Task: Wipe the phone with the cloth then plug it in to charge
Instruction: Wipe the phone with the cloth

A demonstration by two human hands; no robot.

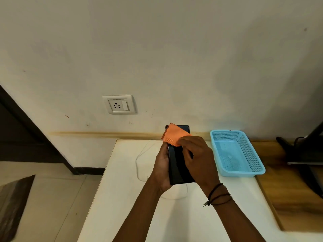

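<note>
A black phone (178, 165) is held upright above the white table, screen towards me. My left hand (161, 170) grips it along its left edge and underside. My right hand (195, 159) presses an orange cloth (174, 135) against the upper part of the screen; the cloth covers most of the phone's top end. A thin white charging cable (139, 158) curls on the table behind and under my hands, partly hidden by them. A white wall socket (119, 104) with a switch sits on the wall to the upper left.
A light blue plastic mesh basket (258, 165) stands to the right on the white table (122, 198). Wooden surface (288, 198) lies further right, with dark furniture legs (300, 149) on it. Tiled floor lies left of the table.
</note>
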